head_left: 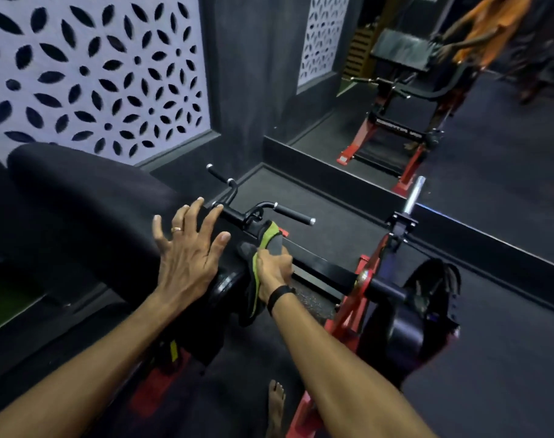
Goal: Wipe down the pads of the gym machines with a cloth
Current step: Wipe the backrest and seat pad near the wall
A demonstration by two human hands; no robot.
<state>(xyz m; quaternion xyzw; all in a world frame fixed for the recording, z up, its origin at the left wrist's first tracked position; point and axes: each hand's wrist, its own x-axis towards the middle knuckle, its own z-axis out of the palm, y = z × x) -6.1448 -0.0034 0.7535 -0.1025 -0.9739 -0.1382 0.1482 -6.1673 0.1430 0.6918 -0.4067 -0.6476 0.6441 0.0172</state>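
A bare foot (275, 403) stands on the dark floor (506, 358) below the right forearm. Above it, the right hand (274, 270), a black band (280, 297) at its wrist, has its grip clamped on a black-and-green cloth (260, 267), fingers curled round the fabric; the cloth is bunched against the right end of the long black pad (89, 210), part of it sticking up past the fingers and part hanging down beneath the wrist. Just to the left of that grip, the left hand (187, 248) lies flat on the same pad with its grip apart, fingers spread and straight, a ring (177, 229) on one finger. Right of the cloth-holding grip, a black bar runs to the red frame (361, 298) of the machine, where a dark weight plate (427, 305) sits on a sleeve. Just beyond both grips, black handles (293, 214) with silver caps branch out from the machine. Farther out, a chrome peg (415, 194) stands up near the foot of a wall mirror (459, 99), which reflects the machine and a person in orange. Far to the left, behind the pad, a pale panel (89, 71) with leaf-shaped cutouts covers the wall.
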